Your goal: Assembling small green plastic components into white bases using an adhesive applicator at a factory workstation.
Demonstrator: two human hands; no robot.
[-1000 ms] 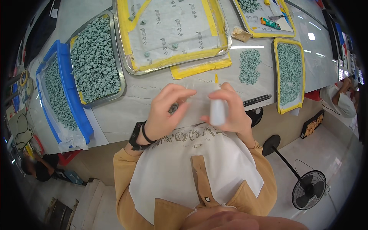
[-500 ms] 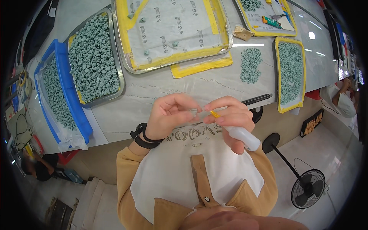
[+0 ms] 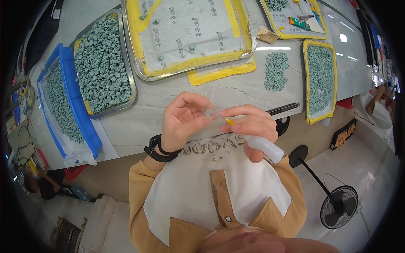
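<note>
My left hand (image 3: 185, 118) is raised over the near table edge, thumb and fingers curled around a small pale green stone (image 3: 208, 111) at their tips. Close by on its right, my right hand (image 3: 253, 124) holds a translucent white squeeze bottle (image 3: 270, 151). The bottle's narrow yellow tip (image 3: 230, 122) sticks out between the fingers and points toward the left hand. The right index fingertip is near the stone; whether it touches cannot be made out.
Green stones fill a metal tray (image 3: 133, 86), a blue bin (image 3: 78, 99) and a yellow-edged tray (image 3: 332, 84). More lie in a loose patch (image 3: 276, 71). A large paper-lined tray (image 3: 198, 65) holds several stones. Black slender tools (image 3: 283, 109) lie right; a fan (image 3: 338, 207) stands beyond.
Both hands have shifted slightly left and away from my body. My left fingers have lifted, so the stone shows more plainly. The bottle has moved along with my right hand.
</note>
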